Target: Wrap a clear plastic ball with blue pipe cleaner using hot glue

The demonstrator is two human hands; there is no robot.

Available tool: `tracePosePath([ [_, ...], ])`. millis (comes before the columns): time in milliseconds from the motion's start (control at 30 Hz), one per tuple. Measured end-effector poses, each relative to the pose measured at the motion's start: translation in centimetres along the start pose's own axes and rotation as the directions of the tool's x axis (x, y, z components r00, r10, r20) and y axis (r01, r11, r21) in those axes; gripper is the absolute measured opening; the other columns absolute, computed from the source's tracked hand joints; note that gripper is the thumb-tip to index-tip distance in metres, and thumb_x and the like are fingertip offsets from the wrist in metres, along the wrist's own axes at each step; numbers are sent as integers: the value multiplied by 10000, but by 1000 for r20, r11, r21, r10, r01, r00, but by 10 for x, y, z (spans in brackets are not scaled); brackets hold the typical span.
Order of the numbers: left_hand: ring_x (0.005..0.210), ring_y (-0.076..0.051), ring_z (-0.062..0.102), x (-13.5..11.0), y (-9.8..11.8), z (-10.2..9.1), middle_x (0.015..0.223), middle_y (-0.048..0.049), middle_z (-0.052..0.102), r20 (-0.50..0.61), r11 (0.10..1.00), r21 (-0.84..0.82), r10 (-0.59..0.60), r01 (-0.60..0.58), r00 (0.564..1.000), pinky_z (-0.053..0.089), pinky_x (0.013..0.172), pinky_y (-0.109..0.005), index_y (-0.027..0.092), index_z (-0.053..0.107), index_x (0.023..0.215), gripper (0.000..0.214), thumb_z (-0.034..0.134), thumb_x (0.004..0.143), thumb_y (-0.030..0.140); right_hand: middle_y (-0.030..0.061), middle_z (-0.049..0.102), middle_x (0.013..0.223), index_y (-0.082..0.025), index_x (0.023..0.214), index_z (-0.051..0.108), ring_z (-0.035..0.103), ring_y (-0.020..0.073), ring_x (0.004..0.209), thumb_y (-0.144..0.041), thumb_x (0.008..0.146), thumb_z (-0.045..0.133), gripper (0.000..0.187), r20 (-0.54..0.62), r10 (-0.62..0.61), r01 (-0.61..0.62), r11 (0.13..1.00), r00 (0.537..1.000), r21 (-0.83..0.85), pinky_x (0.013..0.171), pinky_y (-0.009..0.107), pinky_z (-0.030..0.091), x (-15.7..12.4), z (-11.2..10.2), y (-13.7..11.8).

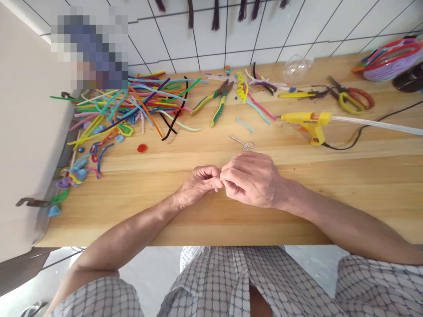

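Observation:
My left hand point(202, 184) and my right hand point(250, 179) meet fingertip to fingertip above the near part of the wooden table point(148, 224). Both are pinched closed. Whatever lies between the fingers is hidden or too small to name. Just beyond my right hand lies a small pair of silver scissors point(243, 142), partly behind the knuckles. A short light blue pipe cleaner piece point(245, 124) rests past the scissors. To the left of them sits a red coiled disc point(142, 148).
A heap of coloured pipe cleaners point(132, 105) covers the back left. Pliers point(218, 103) lie at the back middle. On the right are a yellow glue gun point(307, 123) with its cord, larger scissors point(352, 99) and a purple basket point(393, 64). A tiled wall point(211, 48) stands behind.

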State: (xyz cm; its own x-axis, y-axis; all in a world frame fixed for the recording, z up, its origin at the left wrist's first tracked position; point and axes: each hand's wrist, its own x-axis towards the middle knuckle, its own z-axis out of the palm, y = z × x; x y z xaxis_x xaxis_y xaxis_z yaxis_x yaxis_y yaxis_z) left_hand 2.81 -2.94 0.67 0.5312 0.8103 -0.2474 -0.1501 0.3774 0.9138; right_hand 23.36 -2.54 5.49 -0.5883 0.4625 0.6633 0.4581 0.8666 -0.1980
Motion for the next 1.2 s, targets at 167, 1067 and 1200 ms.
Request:
tracePosePath([
  [167, 517, -63, 404, 0, -1, -1, 546, 38, 578, 6, 1000, 23, -5, 5, 1000, 315, 530, -220, 157, 638, 626, 613, 934, 672, 693, -22, 749, 781, -236, 859, 615, 666, 141, 692, -85, 936, 585, 172, -28, 56, -54, 997, 998, 50, 713, 304, 499, 0, 0, 3],
  [1067, 528, -62, 425, 0, -5, -6, 571, 37, 584, 29, 1000, -18, -5, 5, 1000, 335, 538, -214, 152, 650, 658, 593, 946, 679, 665, 9, 724, 888, -230, 982, 579, 670, 178, 816, -136, 901, 644, 140, 102, 117, -146, 924, 988, 354, 815, 339, 513, 4, -8, 3],
  [1200, 541, -63, 439, 0, -5, -6, 567, 44, 561, 44, 999, -37, 12, -11, 999, 375, 571, -213, 150, 616, 624, 604, 948, 690, 650, 7, 727, 912, -235, 974, 575, 679, 175, 841, -101, 897, 682, 188, 119, 109, -148, 908, 987, 393, 834, 339, 508, 3, -3, 2],
])
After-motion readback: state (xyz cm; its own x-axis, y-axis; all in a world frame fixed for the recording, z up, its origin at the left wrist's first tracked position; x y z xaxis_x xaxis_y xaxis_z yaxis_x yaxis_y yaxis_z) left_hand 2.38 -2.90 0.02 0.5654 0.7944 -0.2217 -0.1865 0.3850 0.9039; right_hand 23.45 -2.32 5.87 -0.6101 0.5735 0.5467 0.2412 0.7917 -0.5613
